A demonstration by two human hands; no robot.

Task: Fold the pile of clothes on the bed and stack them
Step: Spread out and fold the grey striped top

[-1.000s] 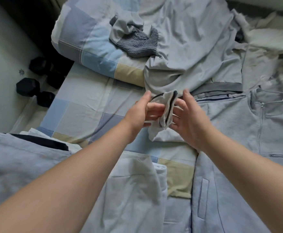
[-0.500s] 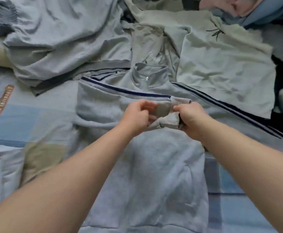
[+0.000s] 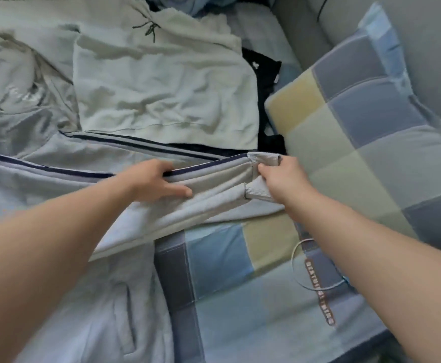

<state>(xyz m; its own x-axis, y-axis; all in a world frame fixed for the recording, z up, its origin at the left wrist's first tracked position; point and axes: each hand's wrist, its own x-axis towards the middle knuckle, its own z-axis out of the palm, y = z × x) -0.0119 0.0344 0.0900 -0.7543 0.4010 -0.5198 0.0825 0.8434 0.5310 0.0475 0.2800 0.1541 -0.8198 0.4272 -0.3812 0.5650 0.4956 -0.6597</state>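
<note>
A grey zip jacket (image 3: 65, 297) with navy stripes lies spread on the checked bed sheet (image 3: 240, 297). Both of its sleeves (image 3: 214, 184) are stretched out to the right, one on top of the other. My left hand (image 3: 156, 180) lies on the sleeves with the thumb straight and the fingertips tucked over the striped edge. My right hand (image 3: 279, 179) pinches the ribbed cuffs (image 3: 262, 159) at the sleeve ends. Beyond the jacket lies a pale green sweatshirt (image 3: 159, 82), with a grey garment (image 3: 17, 82) at the far left.
A checked pillow (image 3: 371, 127) sits at the right, close to my right hand. A black garment (image 3: 264, 72) shows between the pillow and the green sweatshirt. A thin white cable loop (image 3: 296, 260) lies on the sheet under my right forearm. A grey headboard (image 3: 423, 35) stands at the far right.
The view has swung right. My right hand has carried the cuffs out to the right, stretching both sleeves. My left hand has let go of the cuffs and now lies on the sleeves.
</note>
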